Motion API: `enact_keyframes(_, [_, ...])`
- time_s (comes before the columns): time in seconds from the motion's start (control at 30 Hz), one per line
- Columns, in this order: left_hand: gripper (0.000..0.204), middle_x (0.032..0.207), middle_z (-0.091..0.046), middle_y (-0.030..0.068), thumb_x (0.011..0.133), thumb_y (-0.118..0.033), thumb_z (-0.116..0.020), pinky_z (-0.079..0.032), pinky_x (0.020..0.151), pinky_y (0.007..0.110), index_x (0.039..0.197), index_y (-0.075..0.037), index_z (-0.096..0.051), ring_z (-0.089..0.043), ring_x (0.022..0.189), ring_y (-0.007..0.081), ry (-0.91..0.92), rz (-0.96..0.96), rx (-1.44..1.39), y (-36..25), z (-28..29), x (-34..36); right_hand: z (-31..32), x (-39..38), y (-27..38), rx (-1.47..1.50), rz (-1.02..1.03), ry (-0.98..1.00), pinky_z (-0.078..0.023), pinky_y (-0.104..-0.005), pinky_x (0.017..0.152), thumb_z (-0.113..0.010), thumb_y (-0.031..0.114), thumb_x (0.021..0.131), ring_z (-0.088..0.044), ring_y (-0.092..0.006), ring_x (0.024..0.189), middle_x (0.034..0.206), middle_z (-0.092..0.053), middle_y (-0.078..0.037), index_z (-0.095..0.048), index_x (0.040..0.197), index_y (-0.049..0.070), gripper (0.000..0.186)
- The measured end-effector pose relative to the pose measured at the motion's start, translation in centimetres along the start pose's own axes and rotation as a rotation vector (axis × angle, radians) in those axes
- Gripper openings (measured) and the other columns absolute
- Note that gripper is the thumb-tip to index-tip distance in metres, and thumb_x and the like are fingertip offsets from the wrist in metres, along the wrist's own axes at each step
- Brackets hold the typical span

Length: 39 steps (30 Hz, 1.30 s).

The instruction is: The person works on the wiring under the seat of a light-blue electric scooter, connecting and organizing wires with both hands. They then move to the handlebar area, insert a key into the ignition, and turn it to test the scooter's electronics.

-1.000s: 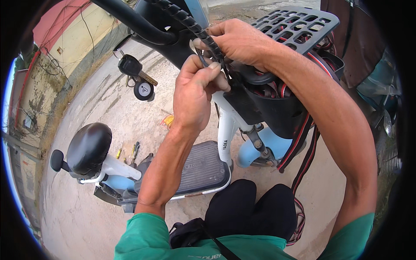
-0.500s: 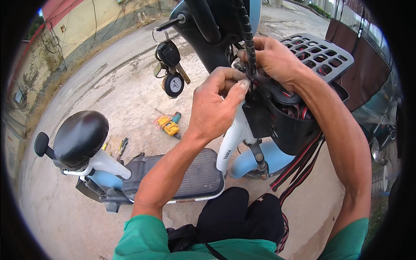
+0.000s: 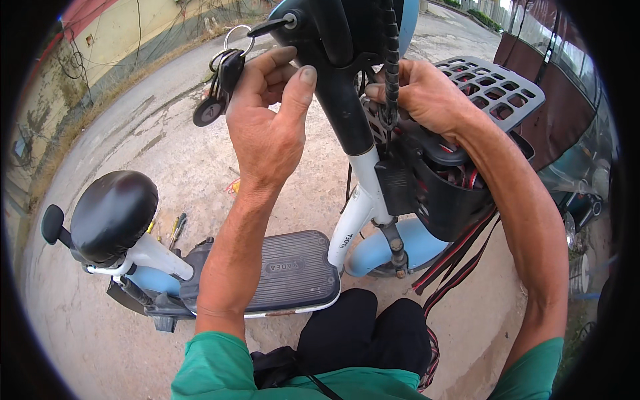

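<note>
A black spiral-wrapped cable (image 3: pixel 391 63) hangs in front of the steering column (image 3: pixel 341 110) of a white and light-blue electric scooter. My right hand (image 3: pixel 430 100) reaches behind this cable, its fingers closed in a pinch near the column. Whatever is between those fingertips is hidden. Left of the column, my left hand (image 3: pixel 267 127) is raised with thumb and bent fingers apart, holding nothing. Beside its fingers a bunch of keys with a round fob (image 3: pixel 209 112) hangs from the key in the ignition lock (image 3: pixel 289 20); the hand's back edge meets the bunch.
A black front basket (image 3: pixel 447 200) with a grey slotted lid (image 3: pixel 497 83) sits at right, red-and-black straps (image 3: pixel 460 257) trailing below. The footboard (image 3: pixel 290 267) and black saddle (image 3: pixel 115 208) are lower left. Hand tools (image 3: pixel 177 228) lie on the concrete. A wall stands far left.
My left hand has let go of the cable's lower end and moved left and up to the keys, which now tilt left. My right hand stays behind the cable. The yellow drill is now mostly hidden.
</note>
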<state>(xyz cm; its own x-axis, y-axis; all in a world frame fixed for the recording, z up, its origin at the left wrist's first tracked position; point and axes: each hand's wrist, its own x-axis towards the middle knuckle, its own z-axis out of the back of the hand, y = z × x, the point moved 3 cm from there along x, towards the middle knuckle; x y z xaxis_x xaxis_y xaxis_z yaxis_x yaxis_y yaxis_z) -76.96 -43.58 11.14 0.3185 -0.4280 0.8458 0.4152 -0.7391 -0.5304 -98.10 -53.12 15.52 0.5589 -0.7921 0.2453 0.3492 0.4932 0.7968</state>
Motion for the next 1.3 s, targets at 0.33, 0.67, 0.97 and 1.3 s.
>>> enact_keyframes(0.33, [0.088,0.152,-0.056,0.0165,0.090,-0.043,-0.091,-0.046,0.118,0.045,0.159,-0.005,-0.052,-0.057,0.139,0.0274,0.115,-0.173,-0.166,2.1,-0.2,6.1,-0.2,0.1,-0.2,-0.101,0.080,0.007,-0.050,-0.0300,0.062,-0.078,0.024,0.103,-0.063,-0.0102,0.067,0.081,-0.072,-0.007,-0.075,0.104,-0.004,0.028])
enact_keyframes(0.67, [0.057,0.128,-0.076,0.0092,0.100,-0.035,-0.082,-0.063,0.103,0.030,0.148,-0.010,-0.066,-0.074,0.115,0.0164,0.097,-0.274,-0.075,3.6,0.3,7.1,0.2,-0.1,-0.7,-0.046,0.110,-0.096,-0.048,-0.0269,0.058,-0.080,0.027,0.102,-0.059,-0.0064,0.064,0.079,-0.071,-0.004,-0.074,0.098,-0.003,0.031])
enact_keyframes(0.97, [0.057,0.127,-0.071,0.0090,0.091,-0.017,-0.092,-0.055,0.097,0.033,0.141,-0.004,-0.070,-0.067,0.113,0.0184,-0.007,-0.467,0.147,2.9,0.0,7.4,-0.4,-0.3,0.2,-0.053,0.088,-0.076,-0.055,-0.0277,0.064,-0.083,0.025,0.100,-0.067,-0.0079,0.069,0.081,-0.074,-0.004,-0.076,0.098,-0.004,0.030])
enact_keyframes(1.3, [0.078,0.126,-0.075,0.0104,0.091,-0.048,-0.090,-0.063,0.097,0.037,0.151,-0.007,-0.059,-0.073,0.116,0.0179,0.044,-0.123,-0.137,5.8,-2.2,5.8,4.3,-0.9,-0.6,0.237,0.196,-0.472,-0.050,-0.0281,0.078,-0.061,0.035,0.099,-0.072,-0.0143,0.085,0.097,-0.076,-0.008,-0.074,0.116,-0.001,0.042])
